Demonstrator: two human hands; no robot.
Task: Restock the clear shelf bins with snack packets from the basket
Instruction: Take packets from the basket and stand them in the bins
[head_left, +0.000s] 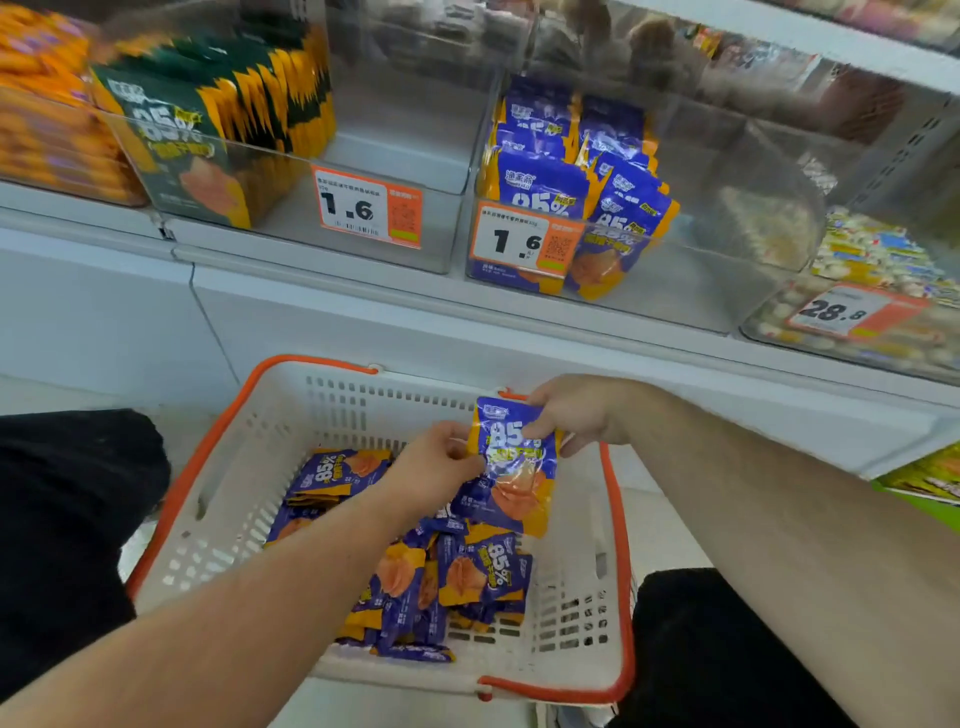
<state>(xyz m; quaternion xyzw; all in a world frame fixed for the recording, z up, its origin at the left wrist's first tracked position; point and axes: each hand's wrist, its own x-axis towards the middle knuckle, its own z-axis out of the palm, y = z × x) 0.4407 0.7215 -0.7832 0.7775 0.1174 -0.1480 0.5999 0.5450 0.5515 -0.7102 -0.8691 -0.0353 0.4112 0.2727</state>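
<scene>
A white basket (249, 467) with an orange rim sits on the floor in front of me, with several purple-and-orange snack packets (447, 587) piled inside. Above it, both hands hold one purple packet (514, 467) upright. My right hand (576, 415) pinches its top right corner and my left hand (436, 467) grips its left edge. On the shelf above, a clear bin (675, 280) holds several matching purple packets (550, 176) at its left side.
Left of that bin, another clear bin holds green-and-yellow packets (208, 135). Price tags reading 1.6 (363, 208) hang on both bin fronts. A bin of mixed sweets (872, 270) stands at the right. My knees in dark trousers flank the basket.
</scene>
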